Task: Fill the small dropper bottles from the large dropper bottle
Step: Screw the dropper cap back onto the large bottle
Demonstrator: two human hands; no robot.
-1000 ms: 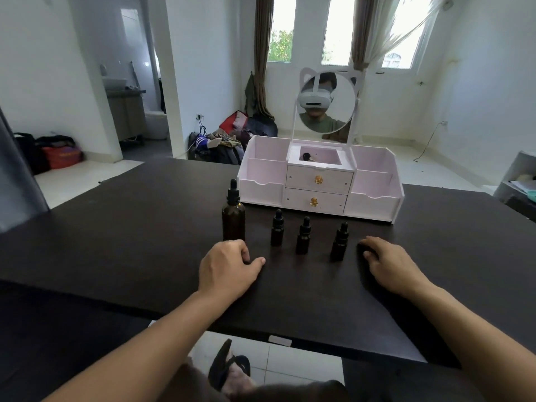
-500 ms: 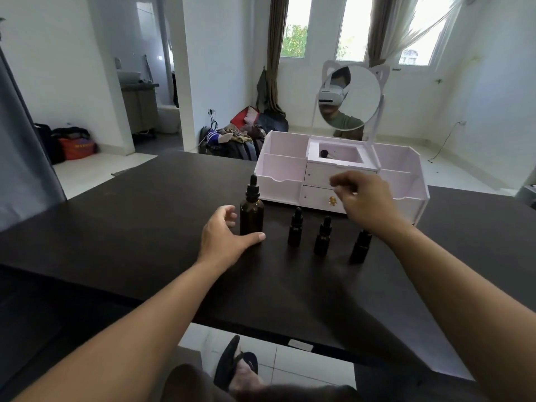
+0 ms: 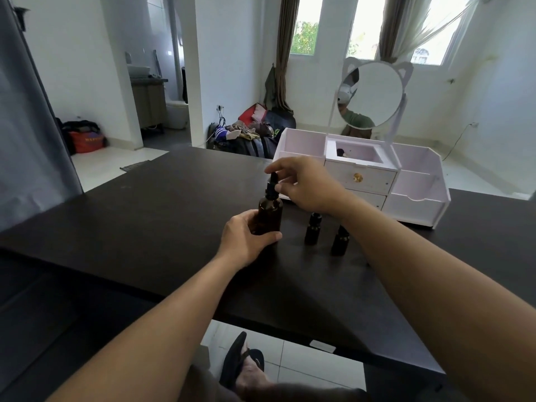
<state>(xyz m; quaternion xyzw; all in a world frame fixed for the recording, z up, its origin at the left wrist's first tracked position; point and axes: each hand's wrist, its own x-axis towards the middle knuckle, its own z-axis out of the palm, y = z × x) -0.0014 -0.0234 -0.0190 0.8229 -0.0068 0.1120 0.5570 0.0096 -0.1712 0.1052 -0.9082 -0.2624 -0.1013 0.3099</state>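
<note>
- My left grip, flat on the tabletop 1 second ago, now wraps the large dropper bottle low on its body.
- My right grip has crossed over and pinches its dropper cap.
- Uncapping comes next, I judge.
- 2 small dropper bottles show just right, still capped.

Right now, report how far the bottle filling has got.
Done: nothing filled yet. In hand: left hand grips the large dropper bottle; right hand pinches its dropper cap, still seated. Left: the small dropper bottles, visible ones still capped, all await filling.
</note>
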